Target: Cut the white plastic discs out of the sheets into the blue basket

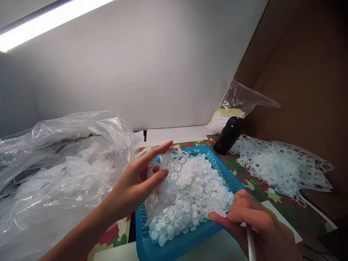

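My left hand [144,177] pinches a translucent plastic sheet [174,165] punched with round holes, between thumb and fingers. The sheet is tilted over the left part of a blue plastic basket [168,252], and some discs seem to sit in its lower part. A heap of small white discs [195,188] lies in the basket. Over the basket's near right corner, my right hand [255,221] is closed, with a white disc [219,213] between thumb and forefinger. A thin white stick [250,243] sticks out below the same hand, its upper end hidden by the fingers.
A large clear plastic bag [67,166] with white pieces spreads at the left. Behind the basket on the right stands a tilted black cylinder [230,135]. Punched-out sheets [280,166] pile up at right, and a clear bag [231,108] of white pieces leans behind.
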Demonstrator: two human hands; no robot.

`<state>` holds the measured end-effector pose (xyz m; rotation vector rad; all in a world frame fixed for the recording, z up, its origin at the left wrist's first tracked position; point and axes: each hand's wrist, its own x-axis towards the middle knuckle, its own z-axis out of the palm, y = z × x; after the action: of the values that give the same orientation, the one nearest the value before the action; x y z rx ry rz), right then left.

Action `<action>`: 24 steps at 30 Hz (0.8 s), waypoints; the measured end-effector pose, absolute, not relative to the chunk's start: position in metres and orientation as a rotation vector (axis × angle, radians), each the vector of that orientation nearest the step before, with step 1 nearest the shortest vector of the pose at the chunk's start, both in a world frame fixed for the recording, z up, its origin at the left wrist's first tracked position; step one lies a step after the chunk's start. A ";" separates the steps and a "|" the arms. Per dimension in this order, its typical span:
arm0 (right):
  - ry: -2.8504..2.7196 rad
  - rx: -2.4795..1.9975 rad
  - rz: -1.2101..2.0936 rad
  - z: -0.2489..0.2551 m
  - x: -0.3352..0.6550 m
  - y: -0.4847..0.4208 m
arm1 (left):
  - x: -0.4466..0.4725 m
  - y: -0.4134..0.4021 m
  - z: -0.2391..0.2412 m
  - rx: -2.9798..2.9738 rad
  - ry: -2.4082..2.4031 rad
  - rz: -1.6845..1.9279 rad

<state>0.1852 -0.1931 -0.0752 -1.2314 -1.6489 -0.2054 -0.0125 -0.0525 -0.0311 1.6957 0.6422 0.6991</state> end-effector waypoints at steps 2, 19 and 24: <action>-1.673 -1.260 -0.229 -0.071 0.184 -0.194 | -0.012 -0.053 -0.031 1.691 0.639 0.699; -1.698 -1.397 -0.273 -0.072 0.187 -0.196 | -0.011 -0.056 -0.028 1.649 0.680 0.687; -1.574 -1.463 -0.390 -0.081 0.209 -0.199 | -0.011 -0.054 -0.031 1.723 0.687 0.716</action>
<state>0.2095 -0.1990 -0.0812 -1.4625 -1.5738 -0.3901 -0.0113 -0.0540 -0.0305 1.7226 0.6867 0.7157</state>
